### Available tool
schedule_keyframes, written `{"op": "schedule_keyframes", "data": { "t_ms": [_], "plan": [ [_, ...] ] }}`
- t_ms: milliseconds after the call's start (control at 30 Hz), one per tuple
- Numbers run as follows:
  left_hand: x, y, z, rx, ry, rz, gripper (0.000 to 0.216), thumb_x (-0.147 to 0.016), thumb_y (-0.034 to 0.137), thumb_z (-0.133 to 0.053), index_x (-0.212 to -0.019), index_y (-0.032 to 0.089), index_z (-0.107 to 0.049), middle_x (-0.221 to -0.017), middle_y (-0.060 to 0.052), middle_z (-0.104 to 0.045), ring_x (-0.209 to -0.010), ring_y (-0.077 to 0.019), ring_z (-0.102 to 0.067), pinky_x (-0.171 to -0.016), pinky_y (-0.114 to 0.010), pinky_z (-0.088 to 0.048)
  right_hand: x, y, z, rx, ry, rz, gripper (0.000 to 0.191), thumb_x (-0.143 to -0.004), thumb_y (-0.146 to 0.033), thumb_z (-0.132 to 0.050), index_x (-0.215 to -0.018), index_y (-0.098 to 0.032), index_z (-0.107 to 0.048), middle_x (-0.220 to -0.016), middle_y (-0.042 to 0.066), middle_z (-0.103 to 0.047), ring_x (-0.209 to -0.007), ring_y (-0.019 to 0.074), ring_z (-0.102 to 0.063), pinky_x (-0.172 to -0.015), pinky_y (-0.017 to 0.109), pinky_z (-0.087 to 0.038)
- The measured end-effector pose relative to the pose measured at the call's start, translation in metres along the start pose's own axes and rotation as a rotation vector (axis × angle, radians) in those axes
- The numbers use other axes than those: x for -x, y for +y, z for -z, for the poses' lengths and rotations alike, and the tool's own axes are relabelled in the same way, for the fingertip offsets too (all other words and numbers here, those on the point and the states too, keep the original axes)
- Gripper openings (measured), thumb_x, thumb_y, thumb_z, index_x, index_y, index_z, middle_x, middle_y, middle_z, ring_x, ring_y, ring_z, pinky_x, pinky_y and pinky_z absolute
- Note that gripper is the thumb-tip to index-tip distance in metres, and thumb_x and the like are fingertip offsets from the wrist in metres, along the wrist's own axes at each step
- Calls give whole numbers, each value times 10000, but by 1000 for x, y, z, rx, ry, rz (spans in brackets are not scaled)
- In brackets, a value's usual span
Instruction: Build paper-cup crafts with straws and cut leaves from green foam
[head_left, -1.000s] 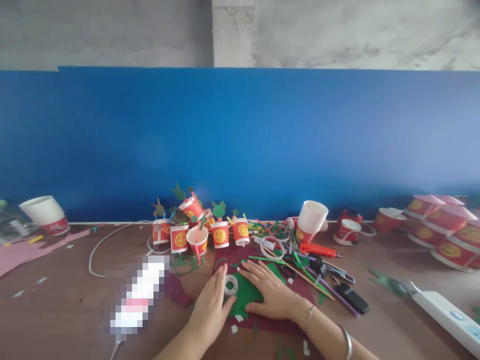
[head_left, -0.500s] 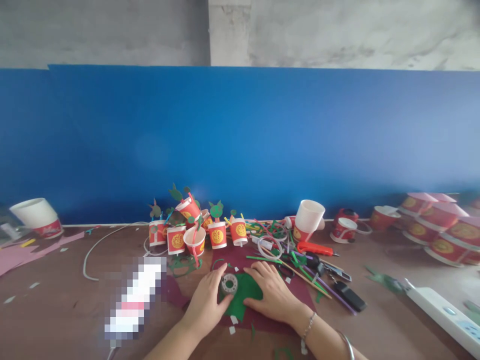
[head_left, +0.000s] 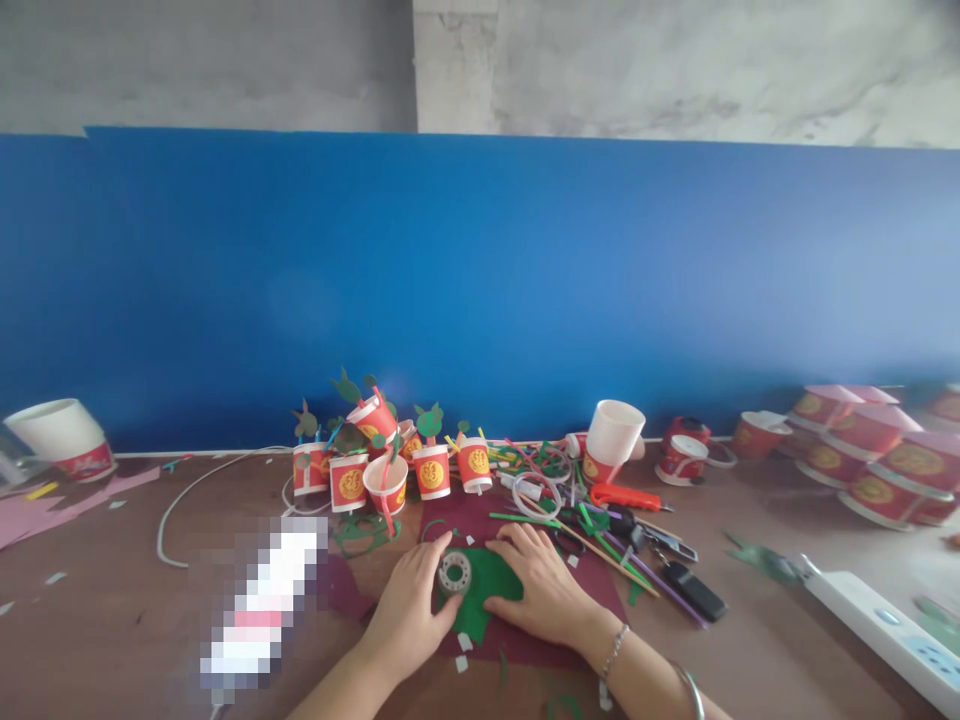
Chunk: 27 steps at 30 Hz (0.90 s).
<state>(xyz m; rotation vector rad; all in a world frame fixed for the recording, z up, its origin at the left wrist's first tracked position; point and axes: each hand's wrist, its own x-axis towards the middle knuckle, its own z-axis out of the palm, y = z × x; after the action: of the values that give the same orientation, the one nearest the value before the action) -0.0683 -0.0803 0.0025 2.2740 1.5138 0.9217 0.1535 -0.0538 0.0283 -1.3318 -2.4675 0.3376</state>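
Sheet of green paper lies near the front middle of the counter, on top of a dark red sheet, with the two hands at either side of it. The right hand is loose and holds nothing, its fingers spread over the sheet's right part and its thumb set apart toward the middle. The left hand curves in an open C, thumb low and fingers high, around a small roll of tape at the green sheet's left side; whether it pinches the roll or merely lies against it, I cannot tell. What they seem to be doing is steadying the sheet, and that is best done with light, even pressure from spread fingers, since thin paper would probably crease or skid under a hard push at one spot. The roll is best kept clear of the part being flattened, as a lump there would likely spoil the lie. White scraps near the front edge are worth keeping out from under the sheet, for they could leave ridges. Behind the right hand, straws stretch across the red sheet, and an orange cutter lies farther back, so elbow and wrist do well to stay low and forward of that clutter
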Motion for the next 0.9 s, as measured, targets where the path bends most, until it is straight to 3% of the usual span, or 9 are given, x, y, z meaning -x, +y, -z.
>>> {"op": "schedule_keyframes", "data": {
  "t_ms": [333, 533, 900],
  "plan": [
    [1, -2, -2, -38, 28, -24, 642, -730, 186, -619, -1329, 192, -387, -1284, -128, -547, -1191, -289, -511, -975, -463, -456, 0, -1, 9, -55, 88, 75, 497, -731, -408, -649, -1182, -212, -572, -1139, 99, -574, -1072, 274, -495, -950, 427, -346],
    [0, -8, -4, -37, 34, -91, 494, -805, 196, -581, -1279, 223, -442, -1201, -98, -611, -1118, -253, -570, -940, -444, -488, -1, -1, 9, -78, 147, 128, 313, -786, -334, -614, -1069, -200, -612, -1020, 79, -632, -966, 239, -542, -886, 399, -374],
    [-2, -7, -2, -23, 37, -82, 492, -785, 184, -597, -1260, 219, -474, -1176, -97, -624, -1091, -249, -584, -923, -429, -500, -1, 2, 4, -65, 189, 162, 238, -795, -287, -607, -1013, -193, -622, -968, 72, -651, -920, 230, -549, -856, 390, -380]
  ]
}}
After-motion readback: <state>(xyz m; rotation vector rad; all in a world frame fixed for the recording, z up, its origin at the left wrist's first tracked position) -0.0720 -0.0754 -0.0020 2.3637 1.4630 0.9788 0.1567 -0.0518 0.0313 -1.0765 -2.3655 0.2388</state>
